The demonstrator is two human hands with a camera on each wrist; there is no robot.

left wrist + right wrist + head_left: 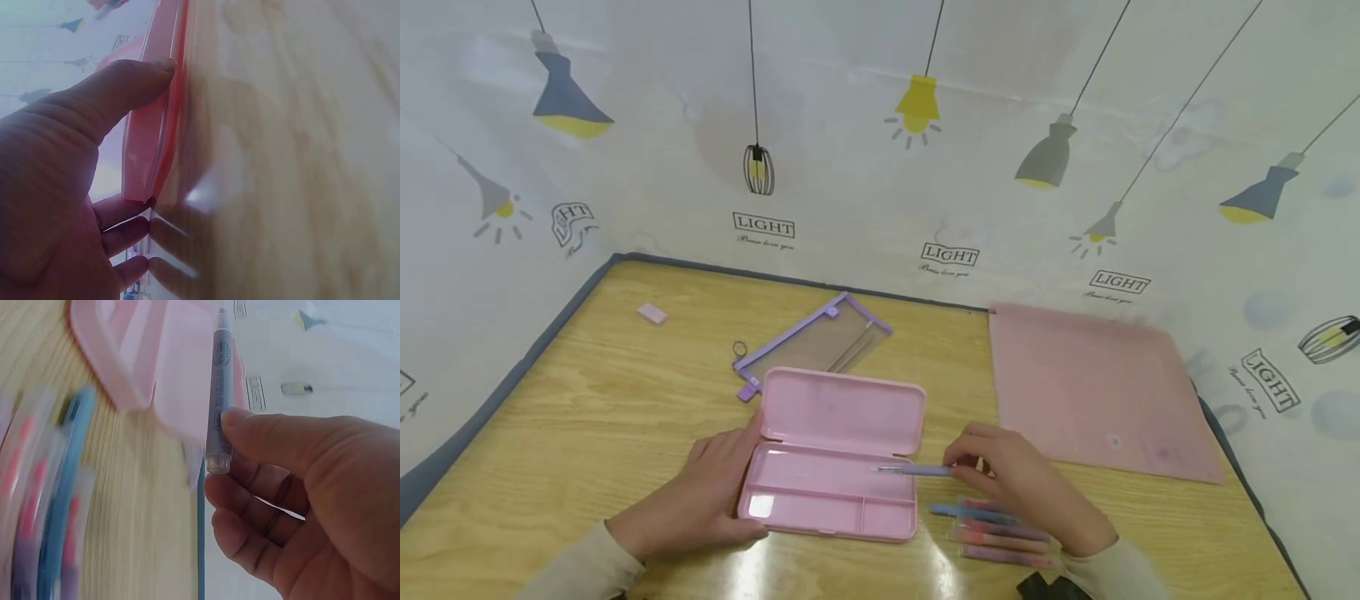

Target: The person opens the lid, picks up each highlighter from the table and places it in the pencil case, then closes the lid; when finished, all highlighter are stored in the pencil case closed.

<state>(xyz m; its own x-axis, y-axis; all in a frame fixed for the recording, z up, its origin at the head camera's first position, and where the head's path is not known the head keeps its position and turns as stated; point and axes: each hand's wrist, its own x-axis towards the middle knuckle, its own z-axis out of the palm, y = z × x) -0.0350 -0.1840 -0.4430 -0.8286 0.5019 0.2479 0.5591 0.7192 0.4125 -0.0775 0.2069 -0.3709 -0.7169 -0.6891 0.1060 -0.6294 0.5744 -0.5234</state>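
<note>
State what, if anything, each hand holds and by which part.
The right hand pinches a pen near its rear end; the left hand grips the case by its left end.

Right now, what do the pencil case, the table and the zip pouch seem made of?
The pencil case looks like hard, slightly glossy plastic, with moulded dividers. The table, woodgrained with bright reflections, could be varnished wood or laminate. The see-through zip pouch may be plastic or mesh.

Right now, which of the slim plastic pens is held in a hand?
The greyish-blue plastic pen, pinched by the right hand; the grouped pens, including the brighter blue one, lie on the wooden table.
</note>
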